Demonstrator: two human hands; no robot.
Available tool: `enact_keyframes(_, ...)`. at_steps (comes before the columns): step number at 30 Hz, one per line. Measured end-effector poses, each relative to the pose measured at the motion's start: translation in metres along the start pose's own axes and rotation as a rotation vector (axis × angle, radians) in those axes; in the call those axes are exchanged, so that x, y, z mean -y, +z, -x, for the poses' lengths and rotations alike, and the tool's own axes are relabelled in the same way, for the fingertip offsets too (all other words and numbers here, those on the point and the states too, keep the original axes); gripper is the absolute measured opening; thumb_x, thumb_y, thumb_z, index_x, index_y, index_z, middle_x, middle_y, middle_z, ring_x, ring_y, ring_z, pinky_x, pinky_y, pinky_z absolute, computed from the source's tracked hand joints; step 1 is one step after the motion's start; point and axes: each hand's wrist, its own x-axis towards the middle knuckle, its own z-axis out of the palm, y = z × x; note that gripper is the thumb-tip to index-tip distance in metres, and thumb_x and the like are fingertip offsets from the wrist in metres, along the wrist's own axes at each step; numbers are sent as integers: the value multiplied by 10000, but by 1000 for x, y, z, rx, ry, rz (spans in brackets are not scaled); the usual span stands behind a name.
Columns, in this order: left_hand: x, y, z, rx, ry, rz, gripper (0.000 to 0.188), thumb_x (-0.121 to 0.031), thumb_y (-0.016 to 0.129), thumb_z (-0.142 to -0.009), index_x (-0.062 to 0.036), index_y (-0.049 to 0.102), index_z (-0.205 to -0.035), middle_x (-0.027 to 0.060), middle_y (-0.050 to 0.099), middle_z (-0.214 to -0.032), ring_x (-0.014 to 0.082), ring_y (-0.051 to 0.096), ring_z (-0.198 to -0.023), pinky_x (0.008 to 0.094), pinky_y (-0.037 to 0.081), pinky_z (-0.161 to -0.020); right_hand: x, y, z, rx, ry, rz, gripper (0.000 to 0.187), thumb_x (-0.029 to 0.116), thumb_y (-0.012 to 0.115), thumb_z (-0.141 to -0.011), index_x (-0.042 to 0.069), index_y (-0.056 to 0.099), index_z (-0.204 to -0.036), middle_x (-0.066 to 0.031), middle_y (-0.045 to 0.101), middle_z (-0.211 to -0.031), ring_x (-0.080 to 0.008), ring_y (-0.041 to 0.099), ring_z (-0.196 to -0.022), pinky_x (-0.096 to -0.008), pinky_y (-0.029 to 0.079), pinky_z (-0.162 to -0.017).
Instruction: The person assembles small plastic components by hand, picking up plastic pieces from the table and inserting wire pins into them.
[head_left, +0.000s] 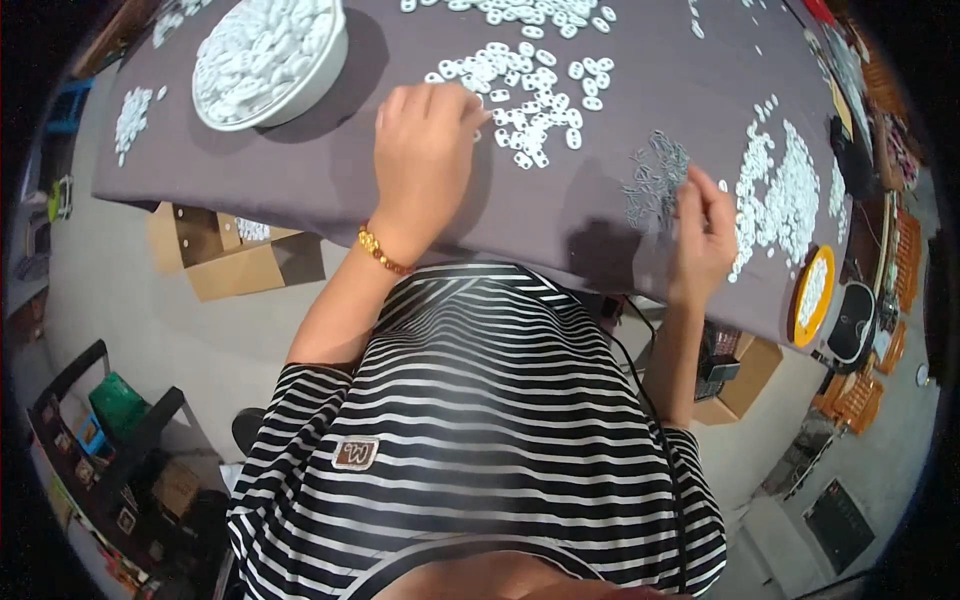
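Head view: left hand curled on white rings (orientations unclear); right hand pinches something tiny.

An open brown cardboard box sits on the floor under the near left edge of the table, its flaps spread outward and a heap of small white pieces visible inside. A second brown cardboard box stands on the floor to the right, below the table's near right corner, with a dark object resting on its top. A small rectangular patch label, brown with a pale border, is sewn on the front of the black and white striped shirt, near the lower middle. At the near left, a dark rack holds small coloured packages, too blurred to tell apart.
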Motion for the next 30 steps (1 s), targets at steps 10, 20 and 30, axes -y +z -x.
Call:
enact_keyframes(10,-62,17,34,253,-28,440,70,-85,660,-852,-59,610,-894,84,633,-831,292,620,-788,387,493,-676,-30,14,35,110,-468,745,209,179,662,-874,171,714,-1076,-9,603,-858,-163,581,-870,-386,327,-870)
enact_keyframes(20,-58,20,39,205,-83,445,95,-67,647,-860,-54,644,-954,99,635,-844,298,615,-783,391,495,-686,-29,12,25,170,-408,628,249,93,631,-877,144,696,-1112,-13,597,-825,-155,582,-821,-348,340,-872)
enact_keyframes(30,-58,16,39,233,-75,432,125,-64,670,-835,-52,649,-958,92,624,-831,290,604,-761,390,488,-663,-23,12,11,157,-464,502,184,35,687,-818,108,725,-983,-35,634,-827,-169,589,-785,-335,357,-831)
